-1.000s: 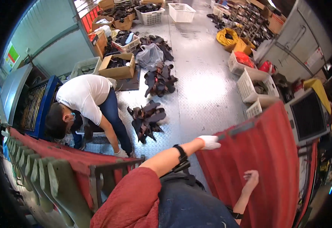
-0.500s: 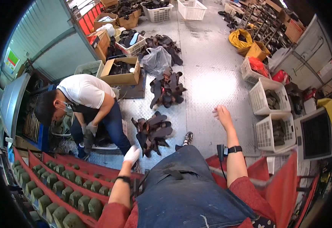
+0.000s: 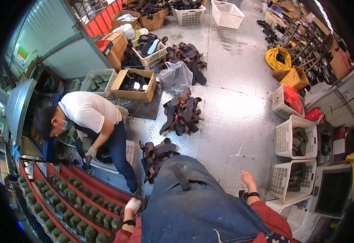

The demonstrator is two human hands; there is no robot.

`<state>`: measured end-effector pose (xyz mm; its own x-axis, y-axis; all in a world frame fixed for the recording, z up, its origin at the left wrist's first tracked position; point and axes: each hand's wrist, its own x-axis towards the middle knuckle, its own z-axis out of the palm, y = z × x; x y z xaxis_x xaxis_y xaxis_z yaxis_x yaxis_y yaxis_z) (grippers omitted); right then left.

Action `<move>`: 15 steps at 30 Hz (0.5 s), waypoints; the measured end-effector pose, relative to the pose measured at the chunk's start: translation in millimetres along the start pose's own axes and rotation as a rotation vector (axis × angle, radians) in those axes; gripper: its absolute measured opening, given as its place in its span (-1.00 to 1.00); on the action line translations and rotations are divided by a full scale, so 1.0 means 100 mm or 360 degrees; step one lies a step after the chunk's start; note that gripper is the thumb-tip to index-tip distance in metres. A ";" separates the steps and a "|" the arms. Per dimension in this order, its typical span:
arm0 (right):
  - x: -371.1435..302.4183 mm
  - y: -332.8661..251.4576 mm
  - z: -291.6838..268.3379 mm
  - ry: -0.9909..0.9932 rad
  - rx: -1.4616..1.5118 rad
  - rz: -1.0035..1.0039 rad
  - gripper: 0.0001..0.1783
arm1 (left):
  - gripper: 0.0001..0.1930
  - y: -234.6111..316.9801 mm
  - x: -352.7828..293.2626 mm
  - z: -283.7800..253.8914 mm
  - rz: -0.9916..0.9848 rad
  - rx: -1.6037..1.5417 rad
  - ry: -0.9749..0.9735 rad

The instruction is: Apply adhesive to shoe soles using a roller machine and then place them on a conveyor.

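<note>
The left hand (image 3: 133, 204), in a white glove, lies at the near right end of a red rack (image 3: 92, 186) bearing rows of green foot-shaped blocks (image 3: 100, 218); whether its fingers grasp the frame cannot be told. The right hand (image 3: 248, 178), bare, extends over the metal floor (image 3: 233, 133), fingers released. Beyond the rack, a co-worker (image 3: 90, 107) bends forward; white crates (image 3: 283, 141) stand at right.

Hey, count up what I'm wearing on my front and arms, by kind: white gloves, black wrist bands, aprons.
White gloves: 1, on the left hand; the right hand is bare
Black wrist bands: 2, one per wrist
Blue aprons: 1
Total: 4
</note>
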<state>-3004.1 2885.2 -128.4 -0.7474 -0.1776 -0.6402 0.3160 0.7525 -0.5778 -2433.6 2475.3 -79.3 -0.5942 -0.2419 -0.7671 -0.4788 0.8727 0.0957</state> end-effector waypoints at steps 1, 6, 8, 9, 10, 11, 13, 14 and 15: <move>0.25 0.05 -0.10 0.0024 -0.0012 0.0014 -0.62 | -0.79 0.10 0.23 -0.50 0.0058 0.0204 -0.0002; 0.58 -0.74 -0.37 0.0030 -0.0298 -0.0332 -0.66 | -0.60 0.15 0.98 -2.02 -0.0688 -0.1316 0.0622; 0.58 -1.07 -0.46 0.0068 -0.0006 -0.0447 -0.66 | -0.60 0.21 1.03 -2.47 -0.0695 -0.1299 0.0757; 0.58 -1.23 -0.51 0.0065 -0.0015 -0.0450 -0.66 | -0.62 0.23 1.07 -2.61 -0.0721 -0.1347 0.0778; 0.56 -1.36 -0.54 0.0032 -0.0006 -0.0409 -0.66 | -0.62 0.22 1.13 -2.64 -0.0713 -0.1367 0.0772; 0.60 -1.45 -0.56 -0.0006 0.0001 -0.0369 -0.66 | -0.63 0.19 1.19 -2.63 -0.0711 -0.1390 0.0766; 0.78 -1.55 -0.60 -0.0049 -0.0005 -0.0345 -0.65 | -0.63 0.14 1.29 -2.43 -0.0753 -0.1484 0.0641; 0.88 -1.61 -0.60 -0.0083 -0.0005 -0.0334 -0.64 | -0.63 0.11 1.32 -2.29 -0.0846 -0.1536 0.0546; 1.00 -1.70 -0.56 -0.0111 -0.0016 -0.0345 -0.64 | -0.61 -0.10 1.38 -1.88 -0.0868 -0.1474 0.0426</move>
<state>-3165.3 2774.9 -65.6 -0.7547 -0.3793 -0.5354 0.1462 0.6983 -0.7007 -2632.2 2353.2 -67.5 -0.2235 -0.6784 -0.6998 -0.9507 -0.0066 0.3100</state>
